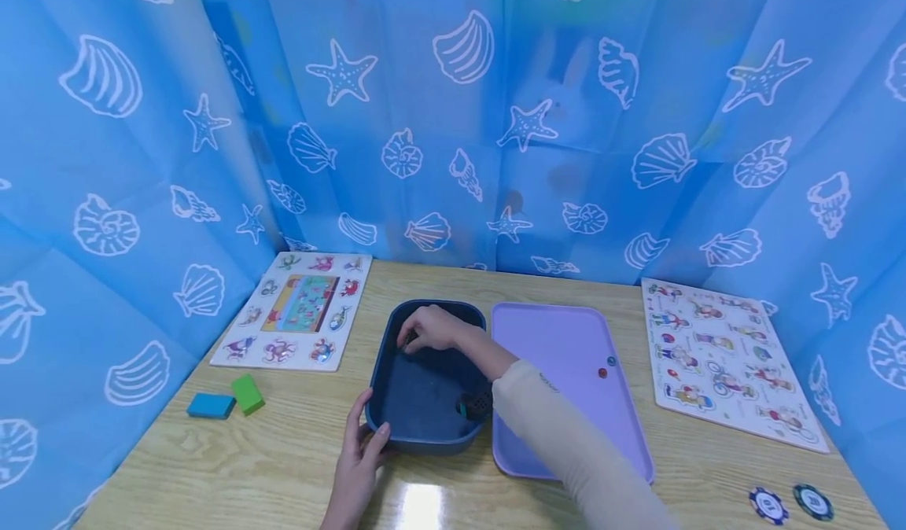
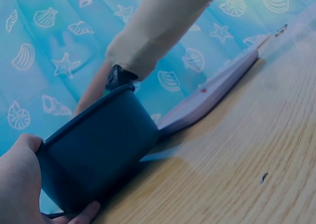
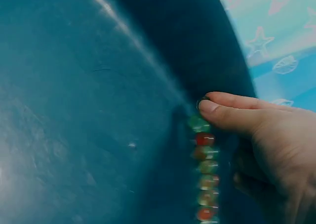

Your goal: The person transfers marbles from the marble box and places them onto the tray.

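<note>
So the right hand [image 1: 435, 327] has a string of beads [image 3: 206, 167] pinched between thumb and index finger, right at one end. The beads are see-through greenish ones with some red-orange mixed in, and from the wrist view the strand dangles off the fingertips, then runs out of frame, so can't tell where the other end sits. All this is inside the dark blue bin [image 1: 425, 404], over toward its far left part, close to the wall.

Left hand [image 1: 357, 463] is clamped on the bin's near left corner, thumb up by the rim and fingers down around the bottom edge. There's a black thing [image 1: 474, 406] by the bin's near right corner, next to the light sleeve [image 1: 559, 428], too dark to make out properly.

Just right of the bin is a purple tray [image 1: 548, 341] with two tiny pieces toward its right edge, a red bead [image 1: 602, 373] and a blue-green bead [image 1: 612, 362].

Rest of the table [image 1: 283, 467]: a sea-creature board [image 1: 300, 302] far left, a green block [image 1: 247, 394] beside a blue block [image 1: 211, 406] nearer on that side, a board with little figures [image 1: 715, 349] on the right, and a blue-and-white chip [image 1: 768, 506] and a dark green chip [image 1: 813, 502] near right.
</note>
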`<state>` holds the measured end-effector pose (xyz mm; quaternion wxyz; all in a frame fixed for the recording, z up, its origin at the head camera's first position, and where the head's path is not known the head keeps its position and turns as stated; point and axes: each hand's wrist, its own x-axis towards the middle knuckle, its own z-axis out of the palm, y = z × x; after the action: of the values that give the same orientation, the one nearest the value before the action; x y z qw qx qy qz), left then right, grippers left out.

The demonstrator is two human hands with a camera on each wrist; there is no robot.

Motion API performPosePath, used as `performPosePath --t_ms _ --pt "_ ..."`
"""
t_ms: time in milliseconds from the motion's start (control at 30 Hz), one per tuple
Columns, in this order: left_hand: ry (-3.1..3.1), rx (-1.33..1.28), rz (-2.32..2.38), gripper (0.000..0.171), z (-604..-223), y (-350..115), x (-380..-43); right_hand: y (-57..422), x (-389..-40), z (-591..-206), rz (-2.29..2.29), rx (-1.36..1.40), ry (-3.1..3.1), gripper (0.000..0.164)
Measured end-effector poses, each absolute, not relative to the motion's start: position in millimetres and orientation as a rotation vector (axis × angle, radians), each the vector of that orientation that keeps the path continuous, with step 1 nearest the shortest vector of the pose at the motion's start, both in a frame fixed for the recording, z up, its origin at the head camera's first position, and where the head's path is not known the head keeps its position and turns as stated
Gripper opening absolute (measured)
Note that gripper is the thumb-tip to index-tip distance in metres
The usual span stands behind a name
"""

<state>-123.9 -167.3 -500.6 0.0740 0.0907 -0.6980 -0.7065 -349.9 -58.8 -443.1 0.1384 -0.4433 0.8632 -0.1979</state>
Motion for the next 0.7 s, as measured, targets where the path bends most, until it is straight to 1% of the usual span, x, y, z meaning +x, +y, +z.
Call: performPosePath --t_ms 100,233,400,533,700 --pt "-2.102 0.285 -2.123 0.055 -501 -167 -123 -48 -344 -429 -0.706 -1.274 2.457 0.013" --pt "-2.105 0.293 -2.11 0.055 -500 -168 -122 -31 -334 -403 -0.875 -1.318 2.433 0.02" --pt "-2.118 0.343 -2.118 0.054 -500 -168 -122 4 -317 -379 -1.046 -1.334 2.47 0.023" --pt "-2.138 0.381 -2.134 0.053 -499 -166 -122 45 -305 -381 -1.17 -1.262 2.532 0.02" --pt "-2.147 0.384 -2.137 0.053 -497 -166 -122 97 -295 -408 -1.267 -1.11 2.68 0.021"
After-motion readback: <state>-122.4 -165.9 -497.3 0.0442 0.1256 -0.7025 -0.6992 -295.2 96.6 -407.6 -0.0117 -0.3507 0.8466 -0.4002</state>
